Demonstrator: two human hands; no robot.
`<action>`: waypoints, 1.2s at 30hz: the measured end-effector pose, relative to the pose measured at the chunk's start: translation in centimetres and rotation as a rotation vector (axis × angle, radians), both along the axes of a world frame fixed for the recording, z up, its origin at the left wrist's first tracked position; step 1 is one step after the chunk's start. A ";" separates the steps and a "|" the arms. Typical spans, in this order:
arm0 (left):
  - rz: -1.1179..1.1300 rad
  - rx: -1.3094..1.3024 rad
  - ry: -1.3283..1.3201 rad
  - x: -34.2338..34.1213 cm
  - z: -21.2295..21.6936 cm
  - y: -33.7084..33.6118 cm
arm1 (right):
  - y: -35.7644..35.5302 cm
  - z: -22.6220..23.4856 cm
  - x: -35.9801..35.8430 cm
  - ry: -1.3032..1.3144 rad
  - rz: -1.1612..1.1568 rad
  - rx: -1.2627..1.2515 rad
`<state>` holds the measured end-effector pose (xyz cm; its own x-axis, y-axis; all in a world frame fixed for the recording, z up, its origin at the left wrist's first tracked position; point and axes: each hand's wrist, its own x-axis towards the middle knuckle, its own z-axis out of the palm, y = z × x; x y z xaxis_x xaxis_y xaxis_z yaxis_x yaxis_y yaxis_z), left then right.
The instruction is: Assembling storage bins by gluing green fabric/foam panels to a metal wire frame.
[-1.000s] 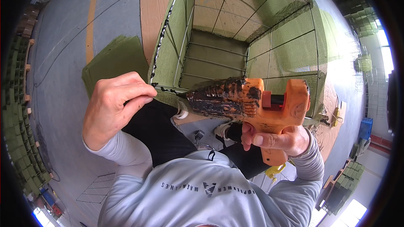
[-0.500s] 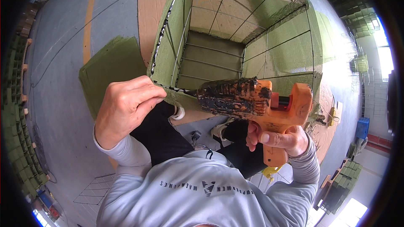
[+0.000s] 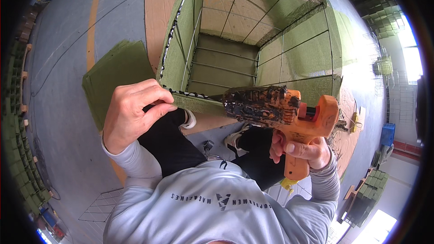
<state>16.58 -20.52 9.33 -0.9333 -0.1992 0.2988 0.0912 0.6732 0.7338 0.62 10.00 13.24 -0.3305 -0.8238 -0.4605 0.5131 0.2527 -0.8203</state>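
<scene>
An orange hot glue gun [image 3: 289, 108], its front half caked in black glue, is gripped by my right hand [image 3: 307, 152]. Its nozzle points left and touches the near rim of a wire-framed box [image 3: 228, 58] lined with green mesh. Black glue runs in a wavy bead [image 3: 192, 94] along that rim, and another line of it follows the left rim. At the near left corner my left hand [image 3: 135, 113] pinches the folded green mesh edge [image 3: 199, 103] between thumb and fingers. The fingers on the gun's trigger side are partly hidden by the handle.
Under the box lie cardboard sheets [image 3: 158, 22]. Flat green mesh panels [image 3: 118, 72] are stacked on the grey floor at the left. Rows of green pieces [image 3: 16, 122] line the left wall. At the far right stands a blue crate [image 3: 388, 135]. My legs and shoes are just below the box.
The glue gun has slid a little to the right along the near rim, and the black bead behind its nozzle is longer. My left hand keeps its pinch on the mesh corner.
</scene>
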 end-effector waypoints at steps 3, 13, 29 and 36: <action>-0.001 0.007 0.000 0.0 0.0 0.0 | 0.6 0.1 0.2 -0.030 -0.040 0.034; 0.000 0.026 -0.002 -0.1 0.1 0.1 | 1.8 0.5 0.7 -0.038 -0.095 0.053; -0.008 0.040 -0.013 -0.1 0.4 0.1 | 3.6 1.0 1.0 -0.008 -0.161 0.046; -0.011 0.039 -0.011 -0.1 0.3 0.1 | 4.3 1.4 1.2 0.008 -0.195 0.092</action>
<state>16.49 -20.45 9.60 -0.9387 -0.2004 0.2806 0.0899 0.6434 0.7602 1.86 14.31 14.60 -0.4835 -0.6985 -0.5275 0.5536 0.2228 -0.8024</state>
